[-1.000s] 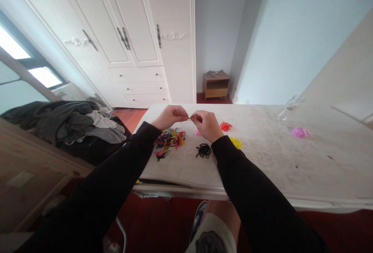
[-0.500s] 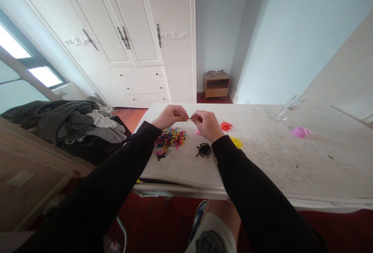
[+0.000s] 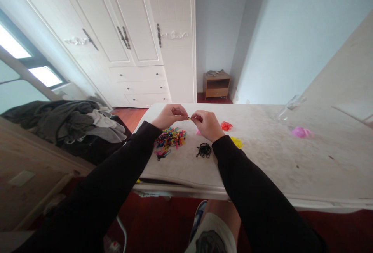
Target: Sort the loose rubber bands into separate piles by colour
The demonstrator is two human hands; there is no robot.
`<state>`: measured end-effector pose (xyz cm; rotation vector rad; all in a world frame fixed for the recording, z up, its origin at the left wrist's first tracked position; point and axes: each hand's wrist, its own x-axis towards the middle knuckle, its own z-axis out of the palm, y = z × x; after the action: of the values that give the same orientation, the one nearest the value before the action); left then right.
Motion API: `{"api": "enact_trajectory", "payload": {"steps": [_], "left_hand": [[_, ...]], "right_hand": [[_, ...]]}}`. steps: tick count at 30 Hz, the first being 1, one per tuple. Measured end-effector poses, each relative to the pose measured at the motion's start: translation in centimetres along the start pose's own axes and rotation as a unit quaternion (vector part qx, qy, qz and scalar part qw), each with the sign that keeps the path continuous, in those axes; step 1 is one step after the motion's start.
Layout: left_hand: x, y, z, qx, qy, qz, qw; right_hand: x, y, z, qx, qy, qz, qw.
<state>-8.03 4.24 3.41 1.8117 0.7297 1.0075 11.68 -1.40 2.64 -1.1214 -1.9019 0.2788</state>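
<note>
My left hand [image 3: 171, 116] and my right hand [image 3: 206, 124] meet above the table, both pinching a small yellow rubber band [image 3: 189, 118] between their fingertips. Dark bits show beside the band, too small to make out. Below my left hand lies a heap of mixed-colour rubber bands [image 3: 171, 138]. A pile of black bands [image 3: 203, 150] sits under my right wrist. Beyond that wrist are a red pile [image 3: 226, 126] and a yellow pile [image 3: 237, 142], partly covered by my sleeve. A bit of pink [image 3: 198, 132] peeks out beside my right hand.
The white table [image 3: 268, 167] stretches away to the right. On it are a pink bundle [image 3: 301, 132] and a clear plastic bottle or cup [image 3: 288, 107] lying near the far edge. Clothes [image 3: 84, 123] are heaped at the left. A white wardrobe [image 3: 140, 20] stands behind.
The yellow band between my fingertips looks straighter and narrower than before, when it was slightly curved. My hands have hardly moved and the piles look the same.
</note>
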Motion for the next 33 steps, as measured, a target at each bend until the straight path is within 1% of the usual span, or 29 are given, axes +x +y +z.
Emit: {"api": "enact_trajectory", "payload": {"steps": [8,13,22,33], "left_hand": [[0.1,-0.48,-0.01,-0.024,0.007,-0.021,0.999],[0.21,-0.92,-0.14,-0.026,0.004,-0.021,0.999],[0.13,-0.71,-0.12,-0.034,-0.01,-0.026,0.999],[-0.01,-0.34,0.22,-0.086,-0.003,-0.076,0.993]], "right_hand": [[0.06,0.01,-0.02,-0.006,0.0,0.003,1.0],[0.04,0.04,-0.04,-0.012,-0.006,0.004,1.0],[0.02,-0.05,-0.16,-0.018,0.003,0.001,1.0],[0.02,-0.13,-0.22,-0.019,0.002,-0.005,1.0]]}}
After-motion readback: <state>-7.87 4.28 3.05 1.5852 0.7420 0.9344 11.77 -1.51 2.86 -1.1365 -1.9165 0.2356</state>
